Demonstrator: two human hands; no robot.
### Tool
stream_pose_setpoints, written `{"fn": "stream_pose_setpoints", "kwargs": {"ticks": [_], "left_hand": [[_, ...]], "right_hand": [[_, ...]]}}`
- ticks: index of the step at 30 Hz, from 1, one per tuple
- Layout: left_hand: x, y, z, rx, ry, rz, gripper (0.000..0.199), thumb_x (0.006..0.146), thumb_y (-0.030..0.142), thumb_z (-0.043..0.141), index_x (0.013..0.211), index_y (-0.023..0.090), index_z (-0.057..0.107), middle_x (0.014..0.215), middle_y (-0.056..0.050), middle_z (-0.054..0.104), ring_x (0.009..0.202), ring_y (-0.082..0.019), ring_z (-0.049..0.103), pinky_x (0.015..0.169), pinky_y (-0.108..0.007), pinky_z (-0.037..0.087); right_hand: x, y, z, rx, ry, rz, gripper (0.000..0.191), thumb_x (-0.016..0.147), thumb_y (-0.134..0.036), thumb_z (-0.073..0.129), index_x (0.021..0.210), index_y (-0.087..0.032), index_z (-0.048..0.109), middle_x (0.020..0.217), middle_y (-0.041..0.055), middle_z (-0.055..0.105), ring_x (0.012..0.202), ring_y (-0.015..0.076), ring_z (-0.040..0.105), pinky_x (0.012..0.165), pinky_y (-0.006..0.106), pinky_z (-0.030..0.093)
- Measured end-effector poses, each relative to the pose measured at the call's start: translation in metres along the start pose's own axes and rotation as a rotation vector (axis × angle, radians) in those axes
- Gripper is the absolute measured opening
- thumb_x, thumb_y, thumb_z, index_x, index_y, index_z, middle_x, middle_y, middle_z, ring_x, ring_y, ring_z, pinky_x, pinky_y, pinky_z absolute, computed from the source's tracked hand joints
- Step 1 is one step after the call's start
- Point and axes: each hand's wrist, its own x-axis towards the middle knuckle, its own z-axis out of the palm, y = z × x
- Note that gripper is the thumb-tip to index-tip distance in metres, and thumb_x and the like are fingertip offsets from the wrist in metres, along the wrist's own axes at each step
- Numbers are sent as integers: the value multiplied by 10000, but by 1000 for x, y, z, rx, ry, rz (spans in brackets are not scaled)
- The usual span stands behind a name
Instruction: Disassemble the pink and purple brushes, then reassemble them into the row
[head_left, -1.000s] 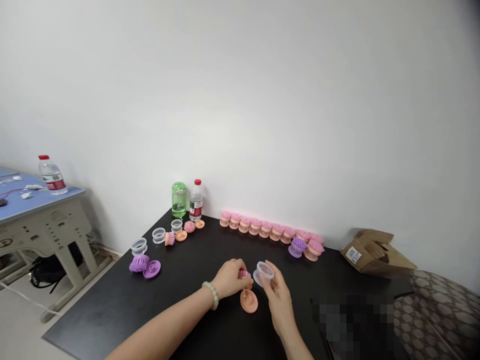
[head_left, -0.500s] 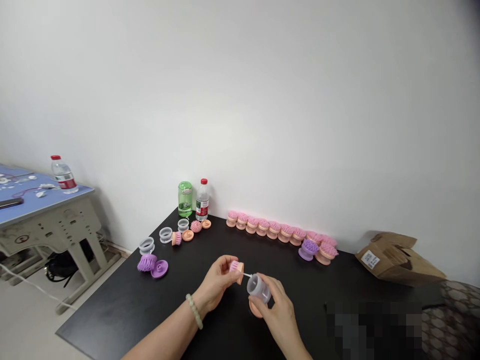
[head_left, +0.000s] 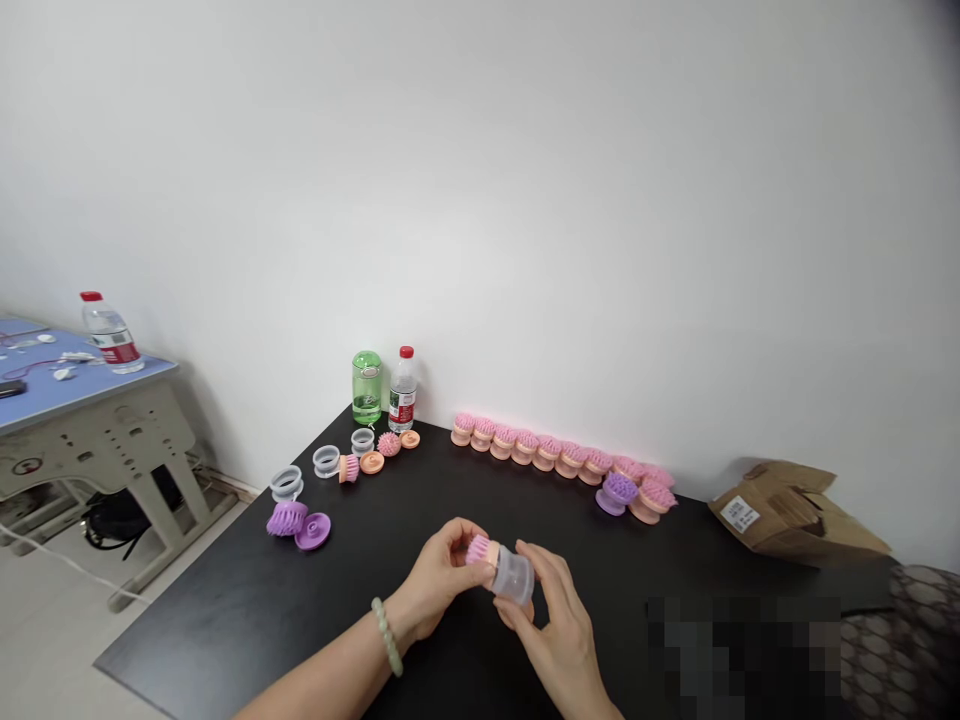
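Observation:
My left hand (head_left: 444,572), with a bead bracelet at the wrist, grips a pink bristled brush head (head_left: 480,553) with a peach base. My right hand (head_left: 553,610) holds a translucent plastic cup (head_left: 514,577), its rim against the base of the brush head. Whether the two parts are joined I cannot tell. A peach disc is partly hidden under the cup by my right fingers. To the left lie a purple brush head (head_left: 286,519), a purple cap (head_left: 313,531), a pink brush head (head_left: 349,468) and a peach cap (head_left: 372,462), beside several translucent rings.
Several pink brushes (head_left: 547,453) stand in a row along the wall, with a purple one (head_left: 616,493) in front. A green bottle (head_left: 367,388) and a water bottle (head_left: 403,390) are at the back left corner. An opened cardboard box (head_left: 795,515) lies at right.
The brush head and the translucent cup have come together; before, a gap with a thin white stem lay between them. The view has shifted slightly.

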Motion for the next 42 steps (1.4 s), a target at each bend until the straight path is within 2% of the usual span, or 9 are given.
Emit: {"fn": "stream_pose_setpoints", "kwargs": {"ticks": [3, 7, 26, 32, 35, 38, 40, 42], "left_hand": [[0, 2, 0, -34, -2, 11, 462, 617, 354, 907, 922, 158, 621, 848, -12, 611, 765, -132, 530, 685, -243, 440], [-1, 5, 2, -72, -1, -39, 476, 602, 366, 915, 916, 153, 626, 839, -14, 618, 751, -125, 534, 676, -235, 441], [-2, 5, 2, -44, 28, -107, 482, 537, 330, 930, 866, 150, 627, 784, 0, 635, 673, -121, 568, 626, -241, 488], [-2, 7, 0, -123, -29, -92, 520, 500, 286, 959, 893, 140, 652, 796, -13, 635, 696, -117, 559, 642, -223, 450], [-2, 10, -1, -150, -56, -76, 531, 477, 255, 970, 899, 139, 668, 805, -18, 640, 704, -116, 555, 654, -219, 431], [-3, 12, -1, -128, -69, -70, 542, 457, 239, 976, 902, 149, 679, 853, -36, 666, 740, -138, 579, 670, -228, 426], [-3, 12, -1, -119, -91, -60, 549, 451, 236, 978, 903, 154, 678, 924, -60, 689, 796, -166, 606, 708, -246, 440], [-3, 10, -2, -121, -127, -38, 555, 455, 235, 979, 910, 163, 669, 984, -73, 695, 842, -185, 621, 740, -264, 451]], "right_hand": [[5, -4, -5, 32, 31, -41, 376, 934, -322, 601, 1290, -212, 550, 1136, 122, 648, 1042, 270, 648, 824, 391, 603], [11, -9, -10, 46, 49, -113, 365, 925, -264, 631, 1284, -221, 576, 1113, 117, 667, 1011, 268, 649, 793, 392, 609], [9, -14, -14, 11, -19, -202, 516, 927, -138, 609, 1418, -253, 497, 1138, 127, 634, 1029, 286, 616, 795, 436, 595], [7, -16, -19, -69, -27, -259, 562, 914, -90, 601, 1436, -259, 483, 1188, 131, 653, 1035, 296, 630, 822, 468, 579], [8, -19, -20, -74, -11, -257, 561, 895, -133, 650, 1423, -243, 497, 1126, 132, 675, 973, 294, 655, 782, 453, 586], [10, -21, -19, -44, 24, -211, 519, 882, -248, 699, 1375, -225, 538, 1011, 119, 701, 839, 271, 675, 715, 423, 592], [10, -20, -17, -7, 45, -142, 430, 874, -336, 708, 1271, -204, 612, 860, 88, 705, 682, 227, 659, 629, 372, 584], [9, -19, -15, 46, 30, -4, 331, 859, -431, 702, 1092, -196, 687, 695, 42, 670, 544, 182, 611, 530, 313, 549]]}}
